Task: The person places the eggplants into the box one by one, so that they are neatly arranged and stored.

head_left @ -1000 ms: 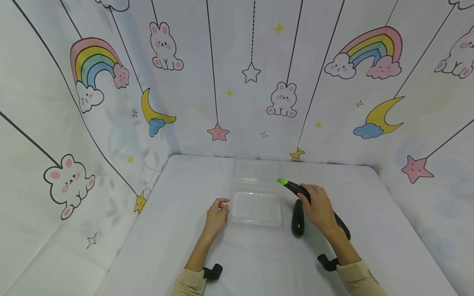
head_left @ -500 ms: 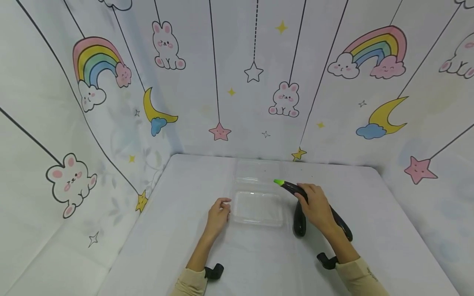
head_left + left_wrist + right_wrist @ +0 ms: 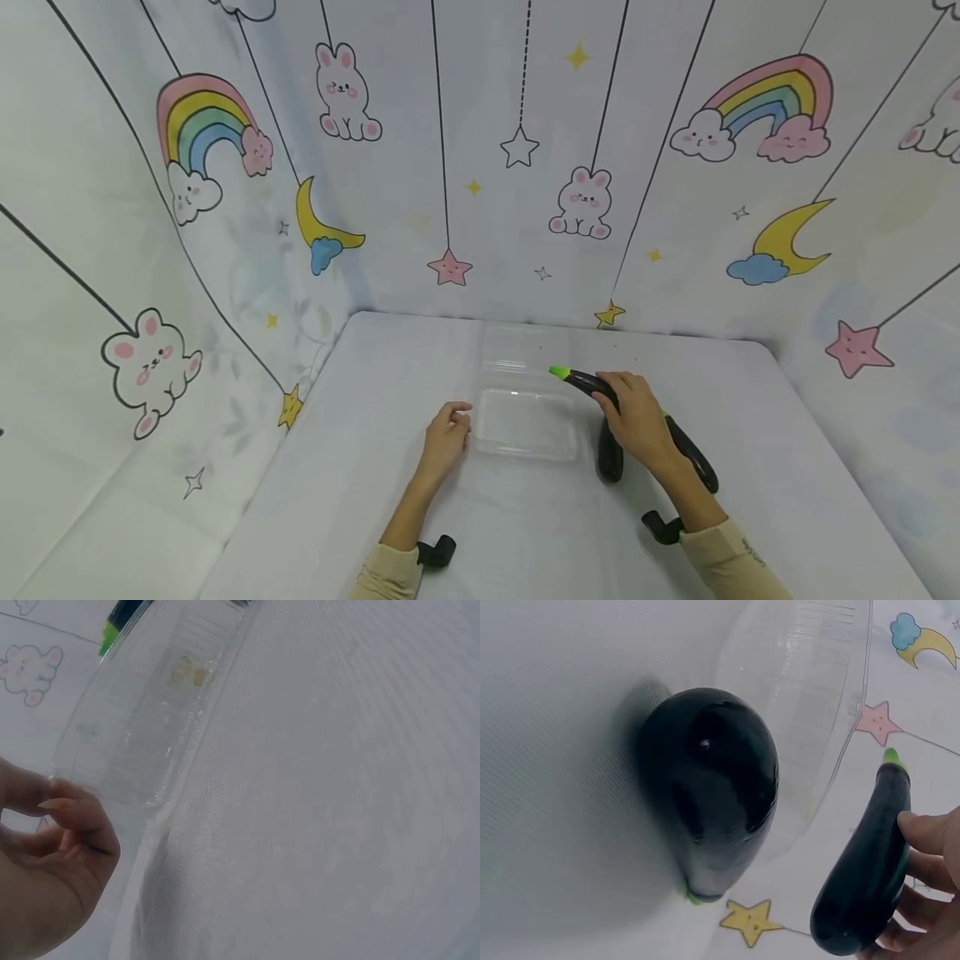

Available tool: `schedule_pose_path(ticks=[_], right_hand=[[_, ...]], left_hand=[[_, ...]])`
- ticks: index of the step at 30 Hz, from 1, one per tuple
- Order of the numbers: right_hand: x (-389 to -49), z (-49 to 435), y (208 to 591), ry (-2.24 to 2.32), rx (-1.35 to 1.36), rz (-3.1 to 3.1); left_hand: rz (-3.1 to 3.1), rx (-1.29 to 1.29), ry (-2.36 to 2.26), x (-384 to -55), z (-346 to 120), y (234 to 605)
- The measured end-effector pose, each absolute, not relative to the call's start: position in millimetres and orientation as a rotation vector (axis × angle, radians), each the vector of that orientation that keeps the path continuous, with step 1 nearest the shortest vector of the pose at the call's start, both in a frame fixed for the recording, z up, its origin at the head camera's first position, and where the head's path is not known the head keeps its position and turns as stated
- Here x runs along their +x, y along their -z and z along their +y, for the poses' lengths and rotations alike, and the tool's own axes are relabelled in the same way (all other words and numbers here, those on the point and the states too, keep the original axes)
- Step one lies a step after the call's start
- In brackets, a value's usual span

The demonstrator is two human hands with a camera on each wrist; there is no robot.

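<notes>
My right hand point(image 3: 633, 421) grips a dark eggplant point(image 3: 590, 383) with a bright green stem end, raised near the right side of a clear plastic container point(image 3: 528, 457). In the right wrist view, the thumb and fingers wrap the side of this held eggplant point(image 3: 866, 862). Under that hand, a second eggplant point(image 3: 611, 457) lies just right of the container, and a third eggplant point(image 3: 693, 457) lies partly hidden by the wrist. At the container's left side is my left hand point(image 3: 444, 437); the left wrist view has its thumb and index finger pinching the rim.
Behind the container's base lies its clear lid point(image 3: 525, 346), folded back flat on the white table point(image 3: 360, 467). A white cloth wall point(image 3: 390, 167) printed with rabbits, stars and rainbows rises at the table's back and sides.
My right hand has moved slightly left with the eggplant, its green tip closer to the container. More of the third eggplant's stem end shows. The left hand stays at the rim.
</notes>
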State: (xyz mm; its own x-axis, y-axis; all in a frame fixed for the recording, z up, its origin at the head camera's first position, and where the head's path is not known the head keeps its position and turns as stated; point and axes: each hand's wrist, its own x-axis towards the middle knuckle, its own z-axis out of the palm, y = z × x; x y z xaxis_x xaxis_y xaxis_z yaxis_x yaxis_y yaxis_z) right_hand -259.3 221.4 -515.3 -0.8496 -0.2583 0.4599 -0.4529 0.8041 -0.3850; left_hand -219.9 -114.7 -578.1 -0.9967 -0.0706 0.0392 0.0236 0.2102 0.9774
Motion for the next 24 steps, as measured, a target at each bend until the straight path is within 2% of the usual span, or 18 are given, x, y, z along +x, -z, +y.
schedule_pose_path(ticks=[24], right_hand=[[-267,202,512,-0.695,0.611,-2.678]], left_hand=[[-2.37,0.038,1.918,-220,-114,577]])
